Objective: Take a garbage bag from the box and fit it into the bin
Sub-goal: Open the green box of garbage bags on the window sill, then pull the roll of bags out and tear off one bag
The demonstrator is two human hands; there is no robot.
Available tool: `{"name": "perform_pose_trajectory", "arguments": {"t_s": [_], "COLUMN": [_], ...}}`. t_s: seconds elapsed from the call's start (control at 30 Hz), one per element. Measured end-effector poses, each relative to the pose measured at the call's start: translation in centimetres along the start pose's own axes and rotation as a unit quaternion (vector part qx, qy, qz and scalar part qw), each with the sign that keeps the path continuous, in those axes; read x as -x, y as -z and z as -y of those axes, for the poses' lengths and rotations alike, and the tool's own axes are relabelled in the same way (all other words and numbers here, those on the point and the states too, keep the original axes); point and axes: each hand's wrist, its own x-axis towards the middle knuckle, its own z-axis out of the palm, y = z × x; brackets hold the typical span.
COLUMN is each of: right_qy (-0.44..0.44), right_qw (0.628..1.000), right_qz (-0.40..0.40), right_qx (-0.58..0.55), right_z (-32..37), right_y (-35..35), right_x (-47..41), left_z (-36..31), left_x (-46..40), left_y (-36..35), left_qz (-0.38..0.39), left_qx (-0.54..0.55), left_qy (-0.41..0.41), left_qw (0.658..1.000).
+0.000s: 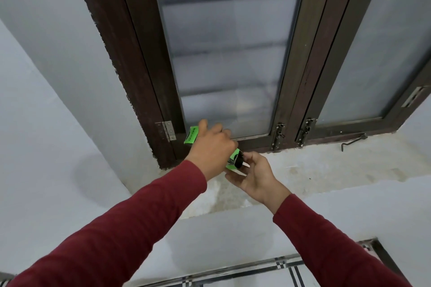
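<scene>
Two arms in dark red sleeves (130, 223) reach out from the bottom edge toward the window sill. Below them, nearest of all, a strip of tiled floor (238, 279) with dark grid lines shows at the bottom, and a dark-framed edge sits at the lower right. The right hand (254, 175) is cupped with its fingers curled up under the open end of the box (191, 135), touching its white flaps; whether it actually pinches anything I cannot tell. The left hand (211, 144) grips the box from above, fingers and thumb wrapped round its middle, so only the two ends show. It is a small, long carton, bright green with black lettering, held tilted just over the sill, its far end up by the window frame and its near end lower, toward the right hand. At that near end something black, likely the bag roll (239, 161), sits in the opening. The sill (314, 170) is bare, pale concrete, stained and blotchy, set into a light grey wall (58, 77). Beyond it stands a window (224, 58) with dark brown frames and frosted panes, shut, with a steel hinge (168, 130) at the left, bolts (278, 134) at the centre stiles, and a hook latch (353, 141) lying on the sill to the right.
</scene>
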Motion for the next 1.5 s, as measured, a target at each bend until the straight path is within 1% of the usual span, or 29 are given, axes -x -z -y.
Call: {"name": "perform_pose_trajectory", "arguments": {"t_s": [0.1,0.2,0.27,0.37,0.4,0.43,0.5,0.57,0.6,0.63,0.67,0.7,0.73,0.77,0.8,0.83,0.87,0.9,1.0,1.13,1.17,1.2,1.23,1.27,1.33,1.4,1.43,1.5], "right_qy": [0.007,0.035,0.044,0.052,0.051,0.048,0.038,0.022,0.014,0.010,0.012,0.019,0.028,0.036,0.041,0.046,0.050,0.054,0.070,0.079,0.082,0.085,0.091,0.102,0.132,0.160,0.164,0.153], "right_qw": [0.998,0.997,0.997,0.996,0.996,0.996,0.998,0.999,0.999,0.999,0.998,0.995,0.993,0.990,0.988,0.986,0.986,0.986,0.982,0.976,0.975,0.976,0.975,0.973,0.961,0.936,0.925,0.920], "right_qz": [0.003,-0.030,-0.056,-0.072,-0.070,-0.064,-0.049,-0.039,-0.033,-0.023,-0.009,0.008,0.025,0.042,0.058,0.069,0.072,0.064,0.010,-0.075,-0.087,-0.095,-0.107,-0.120,-0.148,-0.174,-0.184,-0.193], "right_qx": [-0.059,-0.057,-0.036,-0.025,-0.029,-0.033,-0.022,0.002,0.018,0.040,0.066,0.093,0.115,0.131,0.139,0.142,0.140,0.141,0.175,0.191,0.186,0.177,0.174,0.171,0.192,0.261,0.290,0.305], "right_z": [0.4,0.8,1.1,1.4,1.3,1.3,1.1,1.0,0.9,0.8,0.7,0.5,0.3,0.0,-0.4,-0.7,-1.0,-1.2,-1.5,-1.2,-1.2,-1.2,-1.2,-1.2,-1.1,-0.8,-0.6,-0.4], "right_y": [0.8,1.7,2.2,2.9,3.1,3.1,3.0,2.8,2.6,2.4,2.2,2.0,1.8,1.6,1.5,1.4,1.3,1.2,1.1,1.6,1.7,1.8,2.0,2.1,2.2,2.2,2.1,2.0], "right_x": [-0.1,-0.3,-0.3,0.5,0.8,1.1,1.7,2.0,2.2,2.3,2.4,2.5,2.6,2.7,2.7,2.7,2.7,2.6,2.8,2.3,2.1,2.0,1.9,1.7,1.7,1.6,1.7,2.1], "left_z": [0.8,2.3,3.3,4.0,3.8,3.5,2.6,1.8,1.4,0.8,0.1,-0.7,-1.5,-2.2,-2.8,-3.3,-3.5,-3.6,-3.7,-3.9,-3.8,-3.7,-3.5,-3.4,-3.2,-3.1,-3.0,-2.8], "left_x": [-0.1,0.6,1.4,2.8,3.3,3.7,4.4,5.0,5.1,5.2,5.1,5.0,4.7,4.4,4.0,3.8,3.7,3.7,4.4,5.3,5.5,5.7,5.9,6.0,6.3,6.5,6.6,6.8], "left_y": [0.3,-0.7,-2.4,-5.9,-7.0,-8.0,-9.5,-10.5,-10.6,-10.6,-10.4,-9.9,-9.2,-8.3,-7.3,-6.8,-6.5,-6.5,-6.9,-7.1,-7.0,-6.9,-6.9,-6.8,-6.9,-7.0,-7.1,-7.2], "left_qz": [-0.010,-0.003,0.024,0.095,0.123,0.148,0.178,0.156,0.127,0.084,0.027,-0.023,-0.043,-0.025,0.023,0.064,0.089,0.096,0.093,0.084,0.084,0.084,0.086,0.089,0.107,0.126,0.131,0.133], "left_qx": [0.010,0.077,0.135,0.246,0.262,0.261,0.236,0.231,0.236,0.250,0.284,0.355,0.467,0.600,0.710,0.781,0.819,0.836,0.847,0.871,0.879,0.885,0.887,0.885,0.875,0.864,0.862,0.863], "left_qy": [0.008,0.055,0.116,0.219,0.234,0.235,0.224,0.223,0.224,0.227,0.241,0.267,0.305,0.341,0.362,0.363,0.361,0.363,0.386,0.412,0.409,0.405,0.402,0.401,0.404,0.406,0.405,0.406], "left_qw": [1.000,0.996,0.984,0.939,0.928,0.924,0.929,0.934,0.937,0.937,0.928,0.896,0.829,0.723,0.604,0.504,0.438,0.401,0.353,0.252,0.230,0.216,0.212,0.217,0.244,0.268,0.274,0.269]}}
